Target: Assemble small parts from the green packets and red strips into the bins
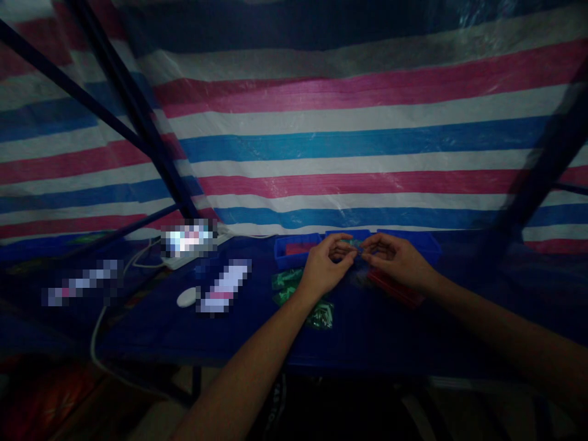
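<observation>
My left hand (329, 262) and my right hand (394, 257) are close together above the blue table, fingertips nearly meeting. Each is closed in a pinch; whatever lies between the fingers is too small and dark to name. Behind them stand several blue bins: the left bin (277, 253) holds something red, and the right bin (429, 246) is partly covered by my right hand. Beneath my right hand is a red container or block (399, 290). Green-tinted plastic bags (287, 282) with small pale pieces lie by my left wrist, one bag (320, 315) nearer to me.
On the left of the table (257, 340) are a white oval object (187, 297), a blurred-out flat item (225, 286) and a white power strip (184, 258) with cables. Blue metal posts (133, 116) frame a striped tarp (344, 147) behind. A white cable (95, 334) hangs over the left edge.
</observation>
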Tool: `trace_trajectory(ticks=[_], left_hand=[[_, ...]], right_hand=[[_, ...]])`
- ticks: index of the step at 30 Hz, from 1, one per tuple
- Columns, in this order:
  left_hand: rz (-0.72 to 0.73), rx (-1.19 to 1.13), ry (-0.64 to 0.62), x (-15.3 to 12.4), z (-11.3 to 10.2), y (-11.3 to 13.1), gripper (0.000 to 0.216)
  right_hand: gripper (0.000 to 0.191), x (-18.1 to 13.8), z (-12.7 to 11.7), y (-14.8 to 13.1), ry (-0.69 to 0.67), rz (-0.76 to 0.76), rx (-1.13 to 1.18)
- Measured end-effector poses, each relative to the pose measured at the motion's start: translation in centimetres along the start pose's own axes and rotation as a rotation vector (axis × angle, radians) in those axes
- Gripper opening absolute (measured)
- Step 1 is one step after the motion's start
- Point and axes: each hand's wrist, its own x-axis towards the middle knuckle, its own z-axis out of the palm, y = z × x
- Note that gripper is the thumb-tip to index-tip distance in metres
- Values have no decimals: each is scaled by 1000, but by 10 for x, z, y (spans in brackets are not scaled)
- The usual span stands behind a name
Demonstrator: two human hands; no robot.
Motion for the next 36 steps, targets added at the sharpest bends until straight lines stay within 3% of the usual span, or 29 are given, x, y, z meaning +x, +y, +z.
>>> trace_trajectory(ticks=[18, 28, 36], left_hand=[[19, 65, -95, -2, 0, -2, 40], [-13, 50, -96, -2, -3, -3, 38], [-17, 12, -21, 1, -1, -1, 37]], right_hand=[[27, -2, 2, 4, -11, -1, 31], [32, -1, -1, -1, 7, 18, -19], [36, 1, -1, 2, 57, 34, 39]])
